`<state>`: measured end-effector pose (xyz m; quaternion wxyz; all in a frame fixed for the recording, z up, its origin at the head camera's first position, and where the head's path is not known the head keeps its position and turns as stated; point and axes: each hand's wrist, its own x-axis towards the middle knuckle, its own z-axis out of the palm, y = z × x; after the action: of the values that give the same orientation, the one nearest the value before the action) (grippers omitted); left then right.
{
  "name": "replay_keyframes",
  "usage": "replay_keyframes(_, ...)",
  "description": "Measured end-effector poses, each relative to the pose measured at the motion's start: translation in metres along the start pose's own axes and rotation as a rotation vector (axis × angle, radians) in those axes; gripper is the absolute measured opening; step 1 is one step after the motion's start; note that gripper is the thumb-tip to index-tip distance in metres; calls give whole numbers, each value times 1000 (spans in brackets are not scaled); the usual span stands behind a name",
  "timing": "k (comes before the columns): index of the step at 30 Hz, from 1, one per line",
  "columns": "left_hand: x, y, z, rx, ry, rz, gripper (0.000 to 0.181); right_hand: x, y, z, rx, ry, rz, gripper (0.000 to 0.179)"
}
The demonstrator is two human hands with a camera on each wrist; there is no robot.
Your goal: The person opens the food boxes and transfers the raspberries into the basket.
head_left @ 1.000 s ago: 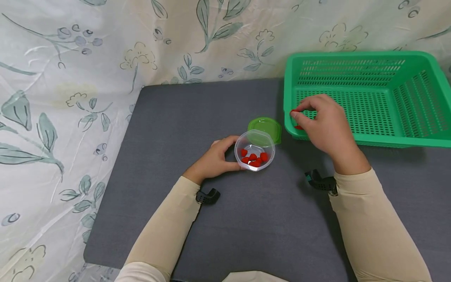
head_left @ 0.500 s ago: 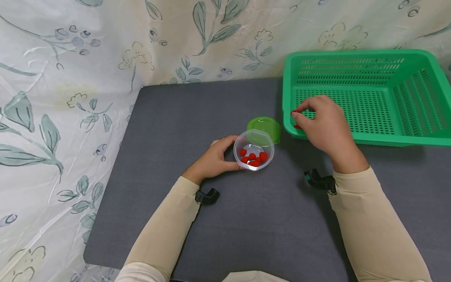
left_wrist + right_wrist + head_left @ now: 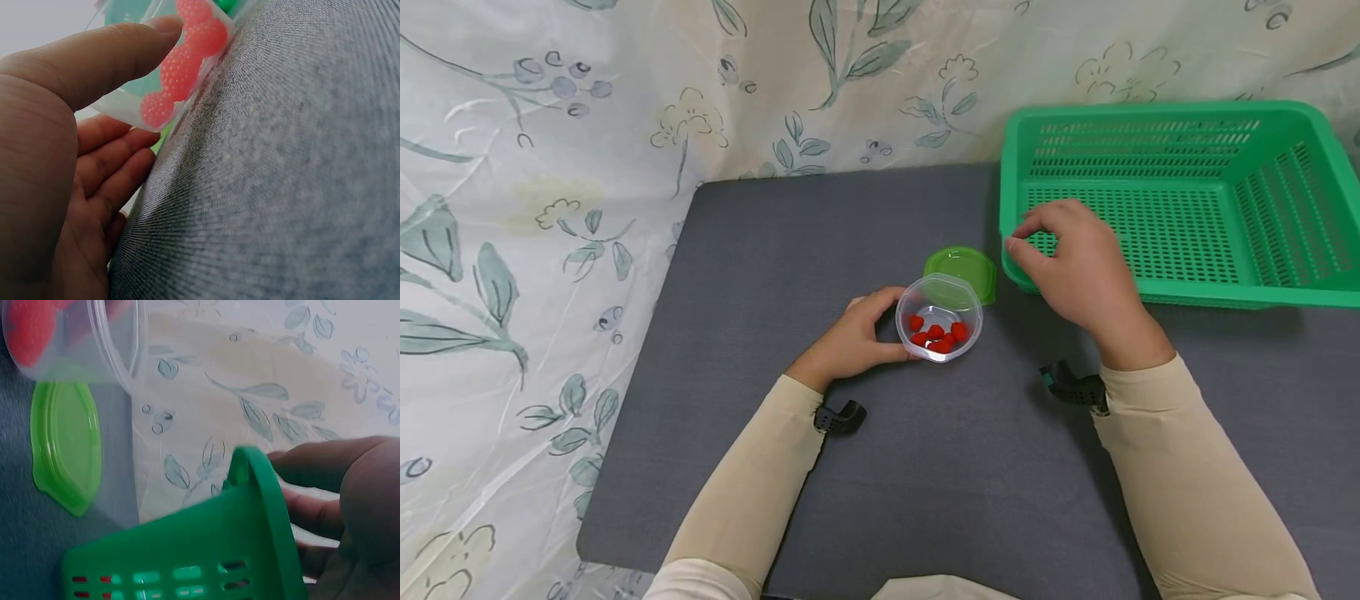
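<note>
On the table, my left hand (image 3: 853, 337) holds a clear plastic cup (image 3: 973, 321) by its side, thumb and fingers around it. Several red raspberries (image 3: 958, 332) lie in the bottom of the cup; their bumpy surface shows as raspberries (image 3: 181, 72) in the left wrist view. My right hand (image 3: 1078, 267) is over the left end of a green basket (image 3: 1240, 296), thumb and index fingertips together at its rim. The raspberry pinched there in the earlier frames is hidden from view now. In the right wrist view, the basket rim (image 3: 275, 519) covers the fingertips.
A green lid (image 3: 977, 267) lies just behind the cup, between it and the basket. The grey table (image 3: 925, 483) meets a leaf-patterned curtain (image 3: 685, 50) at the back and left. Bits of red show through the basket's slots in the right wrist view.
My right hand has shifted left toward the basket's rim, and the red raspberries at its fingertips and below are no longer visible. The left hand and cup have stayed in place.
</note>
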<state>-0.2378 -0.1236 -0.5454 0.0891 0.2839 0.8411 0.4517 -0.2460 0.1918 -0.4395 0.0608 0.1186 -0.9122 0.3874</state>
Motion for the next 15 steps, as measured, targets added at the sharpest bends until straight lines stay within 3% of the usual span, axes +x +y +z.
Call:
replay_keyframes(6, 1, 1, 1, 25, -2, 1, 76, -1, -5, 9, 36, 3, -87, 17)
replay_keyframes(10, 2, 0, 1, 27, -5, 3, 76, -2, -6, 13, 55, 46, -136, 14)
replay_keyframes(15, 2, -1, 1, 17, 0, 2, 75, -2, -7, 19, 109, 80, -266, 7)
